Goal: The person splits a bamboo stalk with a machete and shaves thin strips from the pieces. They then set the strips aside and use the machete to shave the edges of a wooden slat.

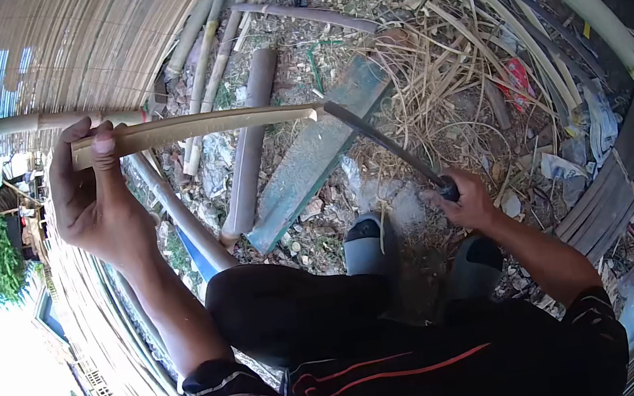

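A long split bamboo strip [212, 124] runs level across the upper middle. My left hand [98, 180] is closed around its left end, with the thumb on top. At the strip's right end, the tip of a long dark knife blade [387, 142] touches the bamboo. My right hand [464, 198] is wrapped round the black handle of this knife, low and to the right, above my boots. The blade slants from the handle up and left to the strip.
A worn greenish board [318, 152] lies on the ground below the strip. Bamboo poles [249, 155] lie left of it. Curled shavings [438, 69] pile up at the right. A bamboo slat screen [82, 44] stands upper left. Grey boots [366, 253] are at the lower middle.
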`<state>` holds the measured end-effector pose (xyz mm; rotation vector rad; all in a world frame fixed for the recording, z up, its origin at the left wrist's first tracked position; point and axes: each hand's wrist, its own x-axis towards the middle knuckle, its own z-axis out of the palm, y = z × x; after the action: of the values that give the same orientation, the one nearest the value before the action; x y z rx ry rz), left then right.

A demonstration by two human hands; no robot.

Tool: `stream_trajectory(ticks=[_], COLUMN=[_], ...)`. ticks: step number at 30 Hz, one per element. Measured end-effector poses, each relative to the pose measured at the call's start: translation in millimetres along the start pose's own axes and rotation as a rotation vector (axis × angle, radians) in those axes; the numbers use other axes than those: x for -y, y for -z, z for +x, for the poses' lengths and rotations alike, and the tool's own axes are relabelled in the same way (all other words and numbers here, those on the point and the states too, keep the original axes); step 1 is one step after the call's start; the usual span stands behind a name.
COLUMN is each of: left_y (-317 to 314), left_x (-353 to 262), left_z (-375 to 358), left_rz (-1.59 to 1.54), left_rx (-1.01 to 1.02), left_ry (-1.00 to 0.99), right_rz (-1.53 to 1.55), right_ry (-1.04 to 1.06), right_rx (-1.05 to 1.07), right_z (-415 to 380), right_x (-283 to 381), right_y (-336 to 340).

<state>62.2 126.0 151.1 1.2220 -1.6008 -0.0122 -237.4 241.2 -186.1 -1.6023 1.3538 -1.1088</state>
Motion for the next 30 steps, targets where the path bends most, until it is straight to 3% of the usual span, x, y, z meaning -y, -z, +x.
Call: stream_trajectory(ticks=[5,7,13,17,23,25,26,30], left_y=[3,14,9,15,9,10,13,28], left_x=[-2,-11,-29,-27,-44,-48,-49,-48], left_z=[-9,-7,-23,-24,-37,-47,-51,-66], left_rz=[0.080,0.285,0.106,0.069,0.079,0.122,0.165,0.288], left_rx=[0.119,0.205,0.070,0.055,0.191,0.192,0.191,0.163], left_ry=[-0.047,-0.122,-0.118,-0.155,-0.293,-0.302,-0.320,-0.335], right_rz=[0.069,0.141,0.239,0.305,0.340,0.278,0.211,0.196], right_ry=[0.183,0.223,0.084,0.145,0.114,0.263,0.171,-0.092], right_rx=[0.130,0.096,0.148,0.111,0.167,0.114,0.234,0.287], right_z=[13,22,36,51,74,80,84,90], right_x=[50,76,121,145,177,175,170,145], right_y=[9,6,1,5,6,1,0,-15])
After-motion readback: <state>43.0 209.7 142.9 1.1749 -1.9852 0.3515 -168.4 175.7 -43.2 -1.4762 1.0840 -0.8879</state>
